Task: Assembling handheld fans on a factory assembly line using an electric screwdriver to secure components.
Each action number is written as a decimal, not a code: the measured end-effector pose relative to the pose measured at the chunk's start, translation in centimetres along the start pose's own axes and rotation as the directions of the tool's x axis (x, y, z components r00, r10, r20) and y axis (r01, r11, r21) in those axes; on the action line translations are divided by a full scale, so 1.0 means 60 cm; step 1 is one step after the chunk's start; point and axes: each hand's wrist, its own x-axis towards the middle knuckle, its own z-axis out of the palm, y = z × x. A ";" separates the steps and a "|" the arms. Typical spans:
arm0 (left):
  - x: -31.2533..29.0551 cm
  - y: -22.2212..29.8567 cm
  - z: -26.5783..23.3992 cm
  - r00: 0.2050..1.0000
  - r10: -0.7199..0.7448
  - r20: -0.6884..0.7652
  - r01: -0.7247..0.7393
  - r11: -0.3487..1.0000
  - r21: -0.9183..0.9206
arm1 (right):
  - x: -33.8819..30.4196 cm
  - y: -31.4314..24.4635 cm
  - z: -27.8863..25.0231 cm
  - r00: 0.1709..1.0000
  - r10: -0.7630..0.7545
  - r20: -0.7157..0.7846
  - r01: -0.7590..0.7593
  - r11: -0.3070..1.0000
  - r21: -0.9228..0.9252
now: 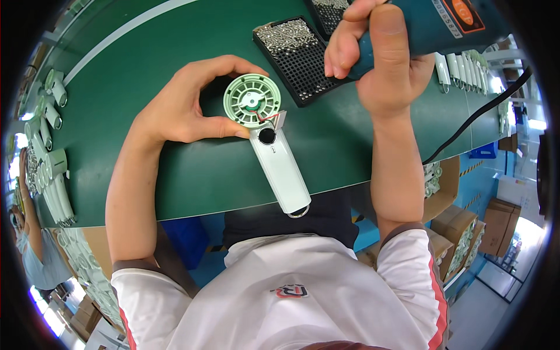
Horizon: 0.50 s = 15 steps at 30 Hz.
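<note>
Clearly round, spoked plastic fan housing (252,100) in left grip (182,108).

Pale green handheld fan (277,166), slanted, wires (270,117) bared beside its round vented head (252,100); teal power tool (423,29) at upper right

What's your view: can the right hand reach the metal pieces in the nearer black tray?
Probably yes: the right hand is near that black tray, with nothing apparent between it and the metal pieces, though a blue power tool occupies its grip.
</note>
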 end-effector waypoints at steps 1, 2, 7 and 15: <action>0.001 0.001 0.001 1.000 -0.005 0.006 0.005 1.000 0.000 | 0.002 0.003 -0.004 1.000 -0.011 0.006 0.011 0.999 -0.031; 0.002 0.003 0.001 1.000 -0.009 0.010 0.009 1.000 0.001 | 0.010 0.011 -0.016 1.000 -0.015 0.016 0.016 0.999 -0.028; 0.002 0.010 0.001 1.000 -0.024 0.017 0.024 1.000 -0.012 | 0.037 0.034 -0.059 0.923 -0.274 0.270 0.288 0.957 -0.015; 0.003 0.012 -0.002 0.999 0.015 0.033 -0.016 1.000 0.004 | 0.038 0.021 -0.059 0.943 -0.231 0.241 0.237 0.971 0.002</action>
